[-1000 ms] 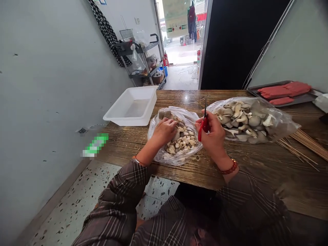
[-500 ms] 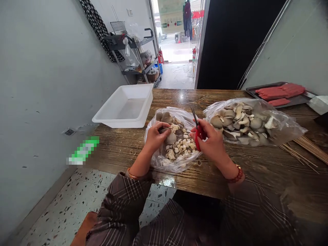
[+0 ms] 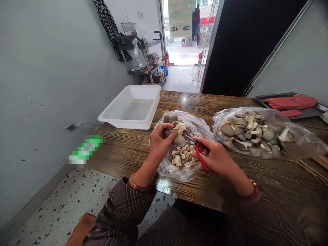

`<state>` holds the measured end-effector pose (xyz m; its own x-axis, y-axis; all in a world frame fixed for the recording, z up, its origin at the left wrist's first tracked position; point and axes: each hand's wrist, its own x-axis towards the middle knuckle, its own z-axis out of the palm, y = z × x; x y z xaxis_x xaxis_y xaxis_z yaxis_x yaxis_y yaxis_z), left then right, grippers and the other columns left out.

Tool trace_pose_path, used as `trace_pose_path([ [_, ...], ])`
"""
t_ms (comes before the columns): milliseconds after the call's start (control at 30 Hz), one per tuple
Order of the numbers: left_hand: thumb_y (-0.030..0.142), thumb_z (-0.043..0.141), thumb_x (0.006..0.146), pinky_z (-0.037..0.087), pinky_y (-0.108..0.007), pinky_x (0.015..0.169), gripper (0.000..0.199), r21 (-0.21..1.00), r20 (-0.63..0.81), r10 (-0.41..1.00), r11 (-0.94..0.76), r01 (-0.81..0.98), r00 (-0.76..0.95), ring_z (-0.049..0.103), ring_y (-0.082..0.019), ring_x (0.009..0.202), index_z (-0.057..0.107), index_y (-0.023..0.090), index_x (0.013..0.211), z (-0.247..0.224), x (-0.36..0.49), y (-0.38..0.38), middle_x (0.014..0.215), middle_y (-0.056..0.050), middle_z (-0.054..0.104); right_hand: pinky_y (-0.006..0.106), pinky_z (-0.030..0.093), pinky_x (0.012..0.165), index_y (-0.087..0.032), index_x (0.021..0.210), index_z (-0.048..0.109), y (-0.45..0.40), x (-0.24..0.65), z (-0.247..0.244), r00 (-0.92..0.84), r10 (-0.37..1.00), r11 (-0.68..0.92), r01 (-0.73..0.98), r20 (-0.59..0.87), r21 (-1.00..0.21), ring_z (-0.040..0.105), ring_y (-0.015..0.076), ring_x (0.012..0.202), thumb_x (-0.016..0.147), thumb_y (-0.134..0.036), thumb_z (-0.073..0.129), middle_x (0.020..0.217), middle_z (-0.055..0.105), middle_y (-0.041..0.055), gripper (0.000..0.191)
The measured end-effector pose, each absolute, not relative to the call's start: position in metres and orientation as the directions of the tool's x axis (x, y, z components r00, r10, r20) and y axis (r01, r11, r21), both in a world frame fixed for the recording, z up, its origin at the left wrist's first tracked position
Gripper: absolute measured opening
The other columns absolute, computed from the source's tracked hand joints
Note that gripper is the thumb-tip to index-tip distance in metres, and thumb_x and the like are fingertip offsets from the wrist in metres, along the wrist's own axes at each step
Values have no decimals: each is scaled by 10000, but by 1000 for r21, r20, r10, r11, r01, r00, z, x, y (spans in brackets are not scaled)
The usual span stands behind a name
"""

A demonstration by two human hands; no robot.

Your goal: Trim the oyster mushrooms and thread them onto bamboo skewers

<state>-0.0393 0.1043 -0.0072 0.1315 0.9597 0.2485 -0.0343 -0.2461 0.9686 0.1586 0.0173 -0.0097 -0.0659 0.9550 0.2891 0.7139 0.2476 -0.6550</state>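
My left hand (image 3: 162, 141) pinches an oyster mushroom (image 3: 180, 127) above an opened clear plastic bag (image 3: 166, 169). In my right hand (image 3: 214, 155) is a pair of red-handled scissors (image 3: 201, 158), fingers wrapped round the handles. Their blades point left and reach the stem side of the mushroom; whether they touch it I cannot tell. Small cut mushroom pieces (image 3: 183, 155) lie in the bag under both hands, and a few whole grey caps (image 3: 169, 118) sit at its far end. To the right, a second clear bag (image 3: 304, 136) holds many whole oyster mushrooms (image 3: 249, 128).
A white plastic tub (image 3: 123, 121) stands at the table's far left. Beyond the right bag is a dark tray (image 3: 261, 98) with red packets (image 3: 292, 102). Wooden skewers (image 3: 314, 171) lie at the right edge. A shelf cart (image 3: 143, 56) stands by the doorway.
The scissors have swung from pointing up to pointing left, with their blades now at the mushroom. My left hand has turned the mushroom stem side up. The whole view has shifted slightly.
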Motion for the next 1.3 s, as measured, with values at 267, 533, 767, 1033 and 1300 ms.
trace_pose_path([
  [267, 253, 788, 718, 491, -263, 778, 253, 939, 328, 918, -343, 31, 223, 590, -162, 890, 661, 203, 930, -14, -30, 94, 927, -32, 613, 360, 568, 754, -195, 1229, 690, 22, 154, -21, -11, 935, 268, 681, 356, -682, 711, 228, 800, 840, -355, 697, 945, 771, 77, 421],
  [533, 381, 847, 687, 523, -315, 900, 607, 970, 204, 917, -143, -196, 342, 625, -207, 1074, 616, 232, 1229, -8, -36, 100, 1239, -96, 635, 354, 570, 706, -177, 1193, 712, 20, 155, -20, -44, 935, 297, 637, 351, -711, 691, 216, 723, 876, -419, 656, 863, 766, 66, 403],
  [767, 387, 846, 703, 526, -242, 681, 393, 938, -42, 900, 185, -293, 433, 643, -132, 767, 748, 183, 1025, -3, -41, 100, 924, -51, 727, 317, 553, 688, -200, 1215, 710, 20, 155, -18, -92, 949, 290, 626, 301, -724, 659, 179, 680, 831, -364, 707, 833, 749, 31, 418],
  [1033, 295, 844, 678, 513, -229, 699, 356, 908, -100, 873, 276, -314, 478, 642, -113, 767, 774, 190, 1011, -3, -41, 102, 958, -51, 745, 307, 525, 633, -176, 1240, 705, 21, 157, -17, 0, 975, 175, 620, 224, -765, 640, 177, 678, 818, -400, 700, 855, 749, 51, 478],
  [1300, 240, 721, 657, 470, -219, 597, 220, 912, -149, 933, 257, -319, 327, 584, -106, 647, 718, 155, 859, -5, -39, 106, 798, -20, 705, 310, 560, 655, -175, 1191, 710, 20, 163, -16, -140, 988, 126, 458, 69, -880, 664, 174, 692, 786, -413, 729, 826, 740, 33, 470],
])
